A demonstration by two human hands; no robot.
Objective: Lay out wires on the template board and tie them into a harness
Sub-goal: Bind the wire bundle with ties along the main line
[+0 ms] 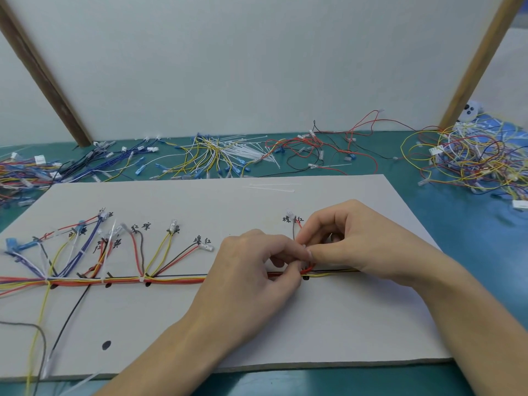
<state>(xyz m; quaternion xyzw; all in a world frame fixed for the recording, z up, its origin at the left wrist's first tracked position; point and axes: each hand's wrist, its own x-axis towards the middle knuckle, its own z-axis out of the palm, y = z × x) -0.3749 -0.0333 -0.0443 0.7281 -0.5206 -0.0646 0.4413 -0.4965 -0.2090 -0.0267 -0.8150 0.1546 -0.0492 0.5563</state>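
far left heap: a tangle of mixed wires point(20, 172) lies on the green table point(471, 238) beyond the board's left corner.
template board: a pale board point(200, 324) lies flat on the table, with handwritten labels and dark dots marked on it.
harness trunk: a wire bundle point(120, 280) of red, orange and yellow strands runs left to right along a drawn line across the board.
branches: from the trunk's left part, blue, yellow, red and brown wires fan upward to labelled spots, ending in small clear terminals point(206, 247).
ties: white cable ties point(141, 279) clamp the trunk at several points on the left stretch.
loose strands: a black wire point(71, 315) and a yellow one drop from the trunk toward the board's near edge.
left hand: the left hand point(251, 270) rests over the trunk near the middle, thumb and forefinger pinching the bundle at a red loop.
right hand: the right hand point(351, 241) meets it from the right, fingertips pinching at the same spot; whether they hold a tie or a wire, cannot tell.
behind the board: loose white ties point(245, 152) and yellow wires lie in a heap by the back panel.
far right: a big pile of yellow and red wires point(468, 158) sits on the table.
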